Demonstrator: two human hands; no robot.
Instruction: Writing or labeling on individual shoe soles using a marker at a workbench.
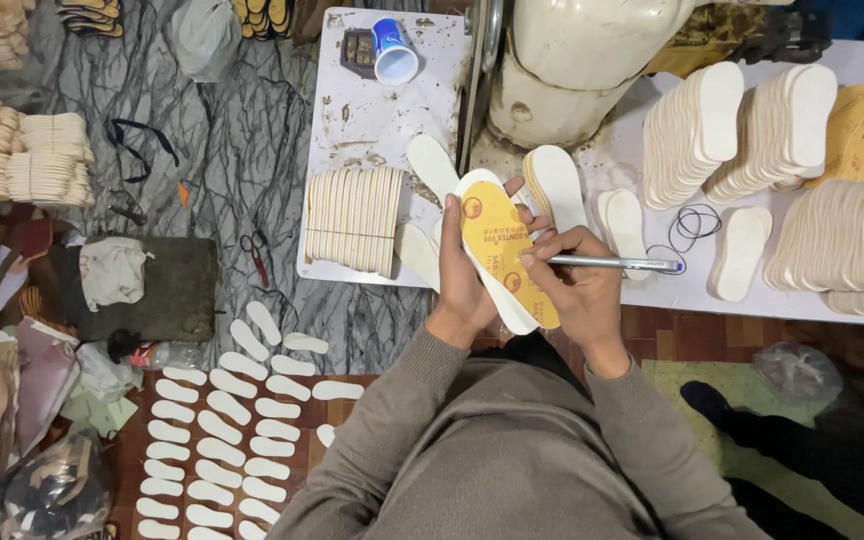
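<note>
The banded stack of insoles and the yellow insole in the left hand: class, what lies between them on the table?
In the head view, loose white insoles lie between the banded stack and the yellow insole, on the white table.

By the right hand (577,285): 1 pen (617,263). In the left hand (464,285): 1 yellow insole (497,235). Above: 1 cup (393,50). Left: 1 pr scissors (255,255).
</note>
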